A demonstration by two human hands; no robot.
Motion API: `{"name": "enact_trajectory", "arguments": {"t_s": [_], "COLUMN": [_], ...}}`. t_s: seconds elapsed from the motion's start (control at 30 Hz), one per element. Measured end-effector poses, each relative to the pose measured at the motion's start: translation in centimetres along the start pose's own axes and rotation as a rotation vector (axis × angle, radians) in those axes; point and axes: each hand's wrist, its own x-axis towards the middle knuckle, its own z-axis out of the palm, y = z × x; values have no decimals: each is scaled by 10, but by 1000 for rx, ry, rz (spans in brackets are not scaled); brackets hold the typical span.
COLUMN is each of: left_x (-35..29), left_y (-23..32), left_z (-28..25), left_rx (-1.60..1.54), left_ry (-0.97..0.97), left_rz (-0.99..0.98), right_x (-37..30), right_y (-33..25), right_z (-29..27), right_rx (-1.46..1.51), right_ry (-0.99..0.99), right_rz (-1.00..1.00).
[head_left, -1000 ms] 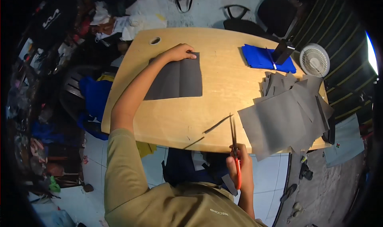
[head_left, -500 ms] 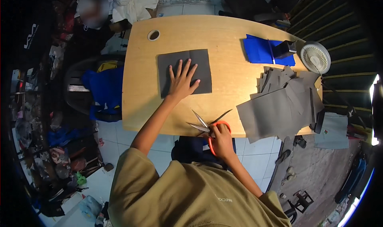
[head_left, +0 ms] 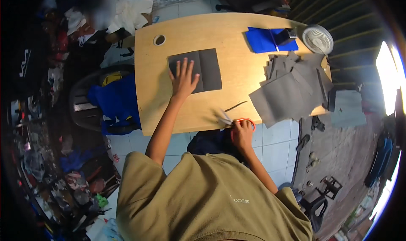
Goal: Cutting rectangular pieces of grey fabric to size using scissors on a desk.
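Observation:
My left hand (head_left: 182, 83) lies flat with fingers spread on the left half of a dark grey, roughly square sheet (head_left: 210, 69). A crease runs down the middle of that sheet. At the near table edge, my right hand (head_left: 242, 137) grips the orange handles of a pair of scissors (head_left: 253, 126). The blades point left toward the table and look smeared by motion, so how far apart they are is hard to tell. Just beyond the blades, a thin dark strip (head_left: 236, 106) lies on the wood.
On the wooden table (head_left: 154, 105), a loose pile of grey sheets (head_left: 281, 95) overhangs the right front edge. Behind it are blue material (head_left: 260, 40), a black box-like object (head_left: 286, 36) and a small round fan (head_left: 317, 39). A round hole (head_left: 159, 40) sits at the far left.
My left hand has slid left across the grey sheet, uncovering its crease. The scissors have shifted in my right hand, and their blades, earlier spread wide, are now blurred. The whole view has shifted.

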Motion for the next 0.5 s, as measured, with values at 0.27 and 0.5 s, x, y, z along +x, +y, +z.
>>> {"name": "enact_trajectory", "arguments": {"t_s": [0.27,0.5], "left_x": [-79,-105], "left_y": [56,158], "left_z": [-33,16], "left_rx": [-557,-348], "left_ry": [-38,-298], "left_rz": [224,556], "right_x": [-144,-232], "right_y": [46,27], "right_z": [-15,-1], "right_rx": [203,347], "right_ry": [95,20], "right_rz": [856,928]}}
